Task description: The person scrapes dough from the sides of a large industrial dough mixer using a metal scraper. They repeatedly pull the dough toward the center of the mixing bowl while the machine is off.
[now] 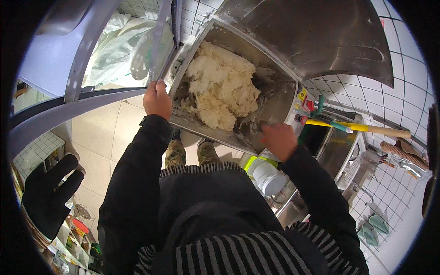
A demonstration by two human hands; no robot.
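Observation:
A large lump of pale, ragged dough [223,82] lies in a stainless-steel mixer trough [278,89], whose curved metal lid [330,37] stands raised behind it. My left hand [157,99] is at the trough's left front corner, beside a metal rack post, its fingers curled; whether it grips the edge or the post is unclear. My right hand [280,140] is over the right front corner of the trough, slightly blurred, with its fingertips hidden from clear view. It touches no dough. Smears of dough coat the trough's inner walls.
A metal rack [79,62] stands at the left, with plastic-covered goods [123,51] behind it. Right of the trough are a red button [310,105], a yellow-and-wood handle [367,128] and a steel counter. White containers [270,178] stand below my right forearm. Another person's dark-clothed legs [48,196] are at lower left.

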